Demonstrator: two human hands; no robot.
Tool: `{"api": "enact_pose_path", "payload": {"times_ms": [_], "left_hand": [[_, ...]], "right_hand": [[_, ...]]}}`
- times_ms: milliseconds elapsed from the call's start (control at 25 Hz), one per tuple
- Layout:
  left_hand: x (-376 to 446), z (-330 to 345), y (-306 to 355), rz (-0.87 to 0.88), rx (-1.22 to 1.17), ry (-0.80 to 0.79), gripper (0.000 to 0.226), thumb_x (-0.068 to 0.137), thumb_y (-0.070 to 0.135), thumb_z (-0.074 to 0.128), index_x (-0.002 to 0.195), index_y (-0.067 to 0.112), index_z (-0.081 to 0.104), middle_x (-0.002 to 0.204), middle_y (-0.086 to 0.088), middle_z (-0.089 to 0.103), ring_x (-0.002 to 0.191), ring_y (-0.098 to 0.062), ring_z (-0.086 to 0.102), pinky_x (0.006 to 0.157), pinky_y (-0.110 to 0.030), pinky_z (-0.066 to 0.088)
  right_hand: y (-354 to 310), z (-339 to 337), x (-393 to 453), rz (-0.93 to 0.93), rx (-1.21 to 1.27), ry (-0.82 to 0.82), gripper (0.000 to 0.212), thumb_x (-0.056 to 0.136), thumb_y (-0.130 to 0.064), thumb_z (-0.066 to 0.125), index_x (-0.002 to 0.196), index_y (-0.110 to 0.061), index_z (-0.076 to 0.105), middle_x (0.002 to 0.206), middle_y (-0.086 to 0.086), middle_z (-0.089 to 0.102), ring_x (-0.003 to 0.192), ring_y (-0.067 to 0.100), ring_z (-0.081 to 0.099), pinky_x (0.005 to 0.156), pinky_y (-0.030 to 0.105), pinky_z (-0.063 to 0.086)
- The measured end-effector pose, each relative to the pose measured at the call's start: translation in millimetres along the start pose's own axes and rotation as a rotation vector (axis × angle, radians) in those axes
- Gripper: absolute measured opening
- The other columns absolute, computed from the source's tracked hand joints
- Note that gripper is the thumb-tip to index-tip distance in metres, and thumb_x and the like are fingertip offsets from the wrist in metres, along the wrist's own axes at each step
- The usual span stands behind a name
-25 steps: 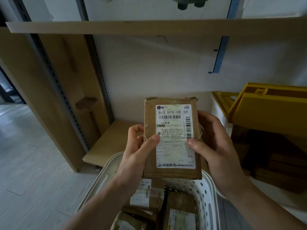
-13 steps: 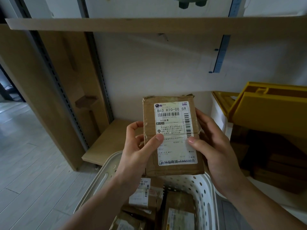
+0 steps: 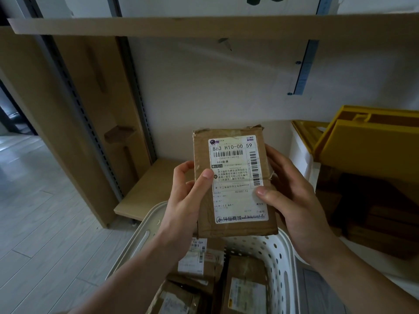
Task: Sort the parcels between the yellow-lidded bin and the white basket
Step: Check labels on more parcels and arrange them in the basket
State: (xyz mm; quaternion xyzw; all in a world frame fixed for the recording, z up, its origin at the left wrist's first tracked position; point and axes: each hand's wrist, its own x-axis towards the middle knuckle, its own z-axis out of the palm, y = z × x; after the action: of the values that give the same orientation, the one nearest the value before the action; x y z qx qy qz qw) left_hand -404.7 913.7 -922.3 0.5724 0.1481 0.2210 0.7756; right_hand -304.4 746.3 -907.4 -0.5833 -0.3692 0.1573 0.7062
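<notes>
Head view: parcel (image 3: 233,184) held upright w/ label facing the camera, above the near end of the basket (image 3: 280,257), prob. so the address/code can be read before deciding where it goes. Left hand (image 3: 186,196) grips the left edge, thumb laid across the label's side, other fingers (image 3: 181,171) curled behind; right hand (image 3: 292,200) grips the right edge the same way, thumb on the label's lower right, so both are closed on the box and steady it flat for reading. Basket sits just below, already w/ several labelled parcels inside, handy for a straight drop. Bin (image 3: 301,150) stands to the right, its yellow lid (image 3: 367,143) flipped up and open, brown boxes visible inside, so either target is reachable w/o a step. Sorting call looks not yet made.
</notes>
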Motion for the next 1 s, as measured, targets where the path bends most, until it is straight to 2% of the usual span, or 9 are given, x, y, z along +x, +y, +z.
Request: {"api": "enact_pose_path", "payload": {"times_ms": [120,360,520,600,680,800,880,920,1000], "left_hand": [[-2.9,-6.3,-0.5,-0.041,-0.004,-0.036,0.064,0.083,0.046,0.066,0.140,0.035,0.040,0.114,-0.008,0.076,0.107,-0.035,0.073,0.092,-0.061,0.056],[-11.2,-18.9,-0.2,-0.084,0.007,-0.016,0.065,0.091,0.047,0.068,0.145,0.032,0.035,0.111,-0.006,0.077,0.104,-0.032,0.074,0.081,-0.049,0.062],[-15.0,-29.3,-2.9,-0.110,0.027,0.011,0.068,0.089,0.045,0.067,0.147,0.034,0.033,0.110,-0.005,0.077,0.105,-0.032,0.074,0.084,-0.053,0.061],[-16.1,-33.4,-6.3,-0.107,0.037,0.011,0.069,0.091,0.046,0.069,0.148,0.038,0.030,0.111,-0.003,0.077,0.108,-0.031,0.073,0.090,-0.058,0.058],[-18.3,-37.1,-10.0,-0.099,0.030,0.000,0.068,0.093,0.041,0.065,0.149,0.042,0.026,0.113,-0.001,0.077,0.109,-0.030,0.073,0.090,-0.057,0.059],[-23.9,-42.8,-10.2,-0.100,0.010,-0.025,0.070,0.092,0.033,0.064,0.150,0.044,0.026,0.112,-0.003,0.077,0.105,-0.028,0.074,0.080,-0.047,0.063],[-25.4,-50.6,-7.8,-0.089,0.036,-0.004,0.064,0.092,0.034,0.070,0.145,0.040,0.035,0.110,-0.004,0.077,0.100,-0.024,0.075,0.075,-0.040,0.062],[-25.4,-55.6,-4.9,-0.100,0.062,0.021,0.061,0.088,0.036,0.071,0.141,0.035,0.043,0.108,-0.004,0.077,0.098,-0.023,0.074,0.074,-0.039,0.062],[-25.0,-68.1,0.4,-0.184,0.121,0.049,0.053,0.083,0.041,0.075,0.129,0.028,0.055,0.105,-0.005,0.076,0.098,-0.025,0.072,0.081,-0.044,0.063]], "right_hand": [[2.3,0.5,-6.1,0.029,0.012,-0.016,0.058,0.086,-0.013,0.067,0.139,-0.030,0.052,0.130,-0.004,0.069,0.123,0.019,0.065,0.090,0.036,0.060],[8.9,3.6,-13.5,0.128,-0.034,-0.063,0.054,0.086,-0.019,0.070,0.136,-0.029,0.052,0.127,-0.009,0.069,0.121,0.012,0.065,0.088,0.029,0.059],[14.6,5.1,-18.3,0.251,-0.046,-0.111,0.061,0.085,-0.027,0.076,0.137,-0.043,0.047,0.126,-0.014,0.068,0.115,0.010,0.068,0.080,0.027,0.061],[19.9,6.9,-21.0,0.310,-0.074,-0.169,0.067,0.082,-0.033,0.075,0.136,-0.056,0.042,0.127,-0.016,0.068,0.119,0.008,0.065,0.079,0.026,0.061],[25.8,9.9,-22.7,0.372,-0.081,-0.218,0.073,0.078,-0.037,0.074,0.136,-0.062,0.037,0.127,-0.018,0.068,0.122,0.009,0.063,0.082,0.031,0.061],[27.3,7.0,-20.2,0.478,-0.007,-0.265,0.076,0.076,-0.034,0.077,0.139,-0.058,0.041,0.128,-0.008,0.070,0.120,0.019,0.067,0.092,0.041,0.059],[24.5,1.7,-17.3,0.538,0.018,-0.331,0.077,0.076,-0.031,0.079,0.141,-0.053,0.045,0.131,-0.001,0.069,0.119,0.024,0.067,0.097,0.044,0.057],[24.0,0.7,-16.5,0.561,0.032,-0.341,0.075,0.077,-0.029,0.080,0.141,-0.049,0.048,0.131,0.002,0.069,0.118,0.026,0.068,0.097,0.043,0.056],[29.9,2.8,-19.3,0.604,0.107,-0.241,0.065,0.079,-0.025,0.083,0.137,-0.036,0.057,0.126,0.009,0.071,0.113,0.030,0.071,0.092,0.042,0.058]]}}
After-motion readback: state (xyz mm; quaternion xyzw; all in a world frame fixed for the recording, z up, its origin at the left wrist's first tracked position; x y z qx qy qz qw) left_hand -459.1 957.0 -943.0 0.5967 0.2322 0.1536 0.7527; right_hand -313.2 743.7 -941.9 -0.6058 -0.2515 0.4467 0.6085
